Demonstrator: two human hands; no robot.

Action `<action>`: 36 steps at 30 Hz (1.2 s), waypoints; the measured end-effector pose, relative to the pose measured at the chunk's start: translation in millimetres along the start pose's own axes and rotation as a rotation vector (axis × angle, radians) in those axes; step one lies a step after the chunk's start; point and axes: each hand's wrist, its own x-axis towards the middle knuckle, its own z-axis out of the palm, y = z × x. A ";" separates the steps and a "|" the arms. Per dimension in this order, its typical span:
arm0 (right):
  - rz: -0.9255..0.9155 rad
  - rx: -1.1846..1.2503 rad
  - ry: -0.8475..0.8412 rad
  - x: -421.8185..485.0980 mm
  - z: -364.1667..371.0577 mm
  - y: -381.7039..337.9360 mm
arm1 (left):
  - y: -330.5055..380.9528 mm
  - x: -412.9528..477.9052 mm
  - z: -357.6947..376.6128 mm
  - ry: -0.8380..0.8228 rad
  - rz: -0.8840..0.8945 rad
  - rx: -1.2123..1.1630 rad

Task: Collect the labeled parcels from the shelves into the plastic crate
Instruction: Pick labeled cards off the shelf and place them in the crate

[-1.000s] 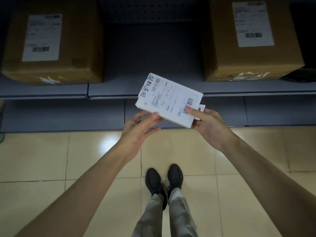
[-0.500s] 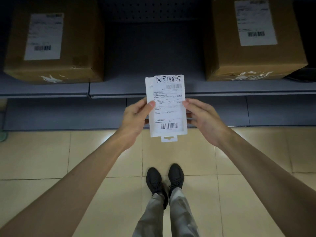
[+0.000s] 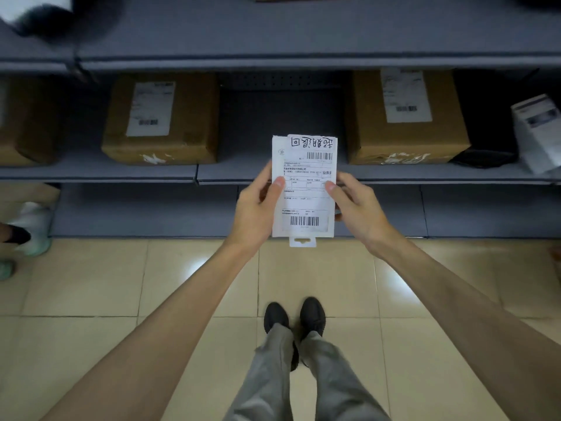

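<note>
A flat white parcel (image 3: 304, 189) with a shipping label, barcodes and handwriting on top is held upright in front of me, its hang tab pointing down. My left hand (image 3: 256, 208) grips its left edge with the thumb on the label. My right hand (image 3: 356, 205) grips its right edge the same way. Two brown labeled cardboard boxes stand on the low grey shelf (image 3: 258, 174) behind: a left box (image 3: 161, 120) and a right box (image 3: 406, 117). No plastic crate is in view.
A white packet (image 3: 538, 132) and a black bag (image 3: 485, 147) lie at the shelf's right end; another brown box (image 3: 24, 123) sits far left. An upper shelf (image 3: 273, 60) overhangs. Someone's shoes (image 3: 27, 229) stand at the left. My own feet (image 3: 294, 320) are on the tiled floor.
The parcel was turned from tilted to upright between my hands, and both hands now grip its side edges. My view has pulled back and up, showing the upper shelf and more boxes.
</note>
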 end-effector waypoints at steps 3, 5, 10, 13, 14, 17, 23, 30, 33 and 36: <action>-0.073 -0.048 -0.005 -33.5 -8.4 -40.8 | 40.0 -24.8 -6.4 -0.031 0.102 0.059; -0.125 -0.084 -0.007 -54.5 -15.0 -66.8 | 65.8 -38.1 -12.9 -0.068 0.126 0.079; -0.293 -0.175 0.000 -81.8 -32.7 -131.6 | 130.9 -59.5 -30.3 -0.108 0.268 0.142; -0.399 -0.190 0.024 -84.7 -42.9 -179.0 | 180.9 -62.1 -34.1 -0.062 0.354 0.139; -0.433 -0.190 0.029 -84.0 -46.5 -196.6 | 199.1 -61.0 -35.1 -0.055 0.385 0.132; -0.545 -0.174 0.053 -84.7 -59.3 -256.5 | 257.9 -53.5 -37.8 -0.015 0.492 0.125; -0.755 -0.131 0.114 -88.1 -89.4 -368.5 | 371.3 -37.7 -44.6 0.068 0.694 0.144; -0.884 -0.115 0.147 -87.4 -115.7 -448.4 | 456.0 -33.0 -41.0 0.129 0.817 0.071; -0.921 -0.103 0.145 -87.2 -123.1 -461.7 | 469.9 -32.6 -38.3 0.132 0.838 0.048; -0.945 -0.113 0.141 -83.8 -127.8 -463.9 | 472.9 -31.5 -34.5 0.133 0.841 0.035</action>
